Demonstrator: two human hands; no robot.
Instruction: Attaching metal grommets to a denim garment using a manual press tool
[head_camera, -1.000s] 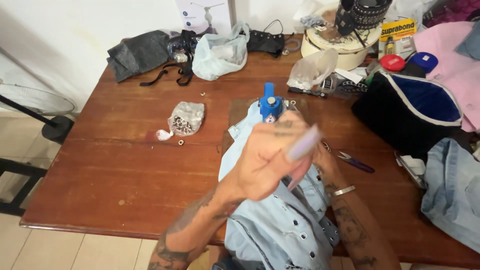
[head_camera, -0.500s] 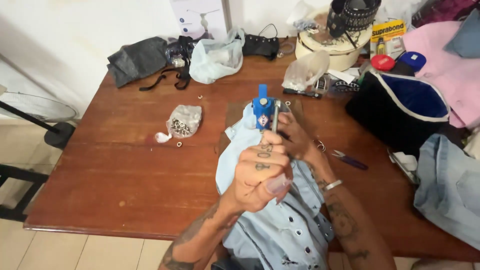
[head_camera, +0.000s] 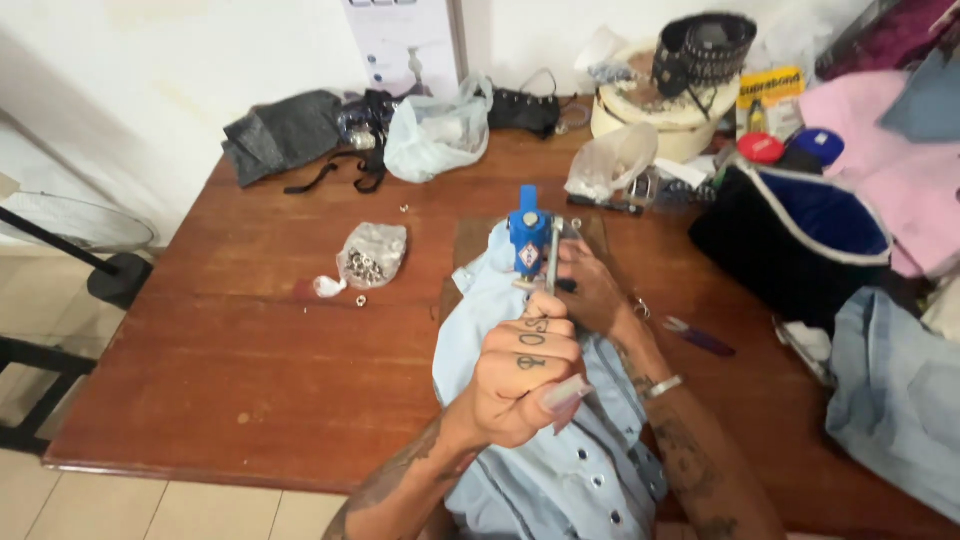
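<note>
The left hand (head_camera: 530, 375) is raised in front of the camera, its grip pressed together in a fist around the metal lever (head_camera: 551, 262) of a small blue hand press (head_camera: 528, 238). The press stands upright near the middle of the wooden tabletop (head_camera: 250, 340), at about 12 o'clock from the fist. The right hand (head_camera: 592, 290) lies at 3 o'clock of the press, just beside its base, fingers pressed down on the light blue shirt (head_camera: 560, 470); whether they pinch the cloth cannot be told. The shirt spreads from under the press toward 6 o'clock, down to the near edge of the tabletop, with dark snap buttons along its front.

At 9 o'clock of the press lies a small clear bag of metal snaps (head_camera: 372, 258), with a few loose pieces just beside it. At 11 o'clock, near the wall, sit a pale plastic bag (head_camera: 435, 135) and a dark grey folded cloth (head_camera: 280, 135). At 3 o'clock, well apart from the press, stands a black bag with blue lining (head_camera: 800, 235); a purple-handled tool (head_camera: 700, 338) lies between it and the right forearm. A round cream box (head_camera: 660, 125) sits at 1 o'clock, and a pale denim garment (head_camera: 900, 400) hangs at the right edge.
</note>
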